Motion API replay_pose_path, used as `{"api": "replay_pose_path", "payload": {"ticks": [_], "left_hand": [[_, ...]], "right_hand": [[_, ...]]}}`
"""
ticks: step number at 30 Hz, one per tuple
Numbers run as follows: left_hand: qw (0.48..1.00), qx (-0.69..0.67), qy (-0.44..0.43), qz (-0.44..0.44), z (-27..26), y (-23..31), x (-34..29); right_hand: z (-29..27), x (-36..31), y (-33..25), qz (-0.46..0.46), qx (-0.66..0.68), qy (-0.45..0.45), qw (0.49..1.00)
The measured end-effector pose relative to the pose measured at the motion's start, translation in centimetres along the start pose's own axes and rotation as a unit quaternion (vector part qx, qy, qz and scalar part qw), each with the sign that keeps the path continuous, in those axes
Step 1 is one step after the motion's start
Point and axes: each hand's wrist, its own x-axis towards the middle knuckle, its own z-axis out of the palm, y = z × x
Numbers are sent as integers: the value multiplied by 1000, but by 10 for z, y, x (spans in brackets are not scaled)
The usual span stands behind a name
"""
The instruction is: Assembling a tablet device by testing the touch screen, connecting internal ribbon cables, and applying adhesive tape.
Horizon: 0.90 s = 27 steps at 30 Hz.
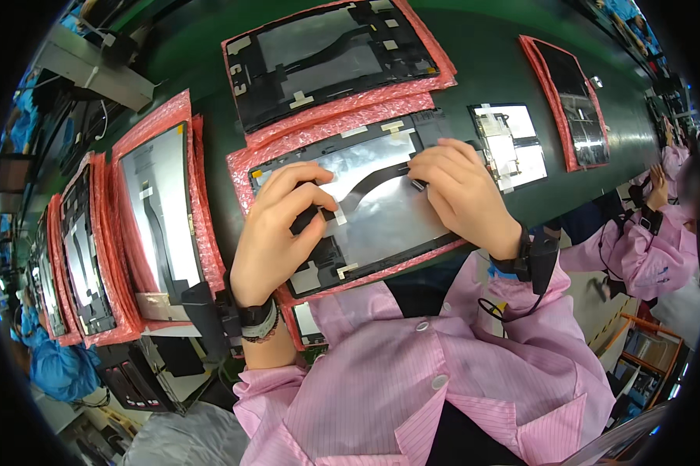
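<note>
A display panel (381, 225) with a silver back and black edges lies in front of me on red bubble wrap. A black flat cable (373, 185) curves across its middle. My left hand (276, 225) is curled at the cable's left end, thumb and index finger close together beside a small pale tape tab (340, 218). At the other end, my right hand (466, 190) has its fingers bent together over the cable, next to a small dark connector (419, 185). Its fingertips partly hide that end.
Another panel (319, 58) lies just beyond on red bubble wrap (334, 128). Several wrapped panels (159, 210) stand in a row at left. To the right are a bare board assembly (509, 147) and a dark panel (571, 101). A co-worker in pink (637, 248) is at far right.
</note>
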Motion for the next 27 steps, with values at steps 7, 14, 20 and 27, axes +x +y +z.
{"api": "replay_pose_path", "payload": {"ticks": [7, 14, 20, 27], "left_hand": [[999, 37, 17, -16, 3, -5, -5], [998, 58, 23, 3, 3, -8, -5], [999, 48, 25, -8, 6, -12, -7], [995, 93, 35, 11, 4, -13, -7]], "right_hand": [[10, 6, -18, -1, 28, -13, 1000], [17, 12, -32, 7, 38, -21, 999], [27, 15, -42, -7, 54, -35, 998], [36, 16, -51, -3, 86, -28, 996]]}}
